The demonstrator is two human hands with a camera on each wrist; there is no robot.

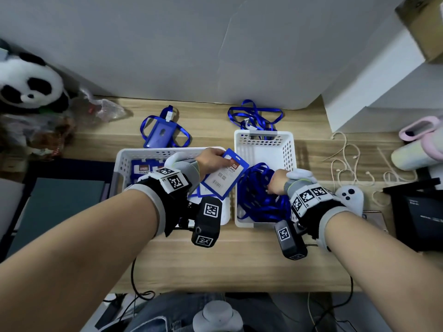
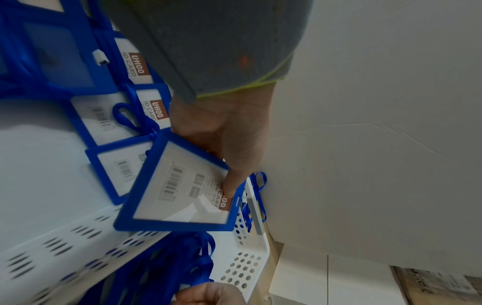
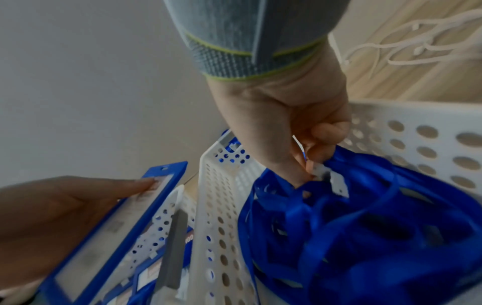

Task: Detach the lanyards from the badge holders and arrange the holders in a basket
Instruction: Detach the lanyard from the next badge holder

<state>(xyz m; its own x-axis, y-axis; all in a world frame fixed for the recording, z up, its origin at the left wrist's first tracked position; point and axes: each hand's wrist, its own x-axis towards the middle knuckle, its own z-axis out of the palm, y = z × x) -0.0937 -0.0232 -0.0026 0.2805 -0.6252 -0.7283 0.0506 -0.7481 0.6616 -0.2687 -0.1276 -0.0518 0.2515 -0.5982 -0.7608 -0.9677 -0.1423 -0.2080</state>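
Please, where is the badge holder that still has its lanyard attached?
In the head view it lies on the wooden table at the back, the badge holder just behind the left basket, left of the loose lanyard.

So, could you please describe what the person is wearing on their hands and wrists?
Both forearms are bare. The left hand and right hand wear fingerless grey knit cuffs edged in yellow-green, under black wrist straps with grey bands. White blocks printed with black square markers sit on each strap, and a black camera module with similar markers, with black cables, hangs from each wrist.
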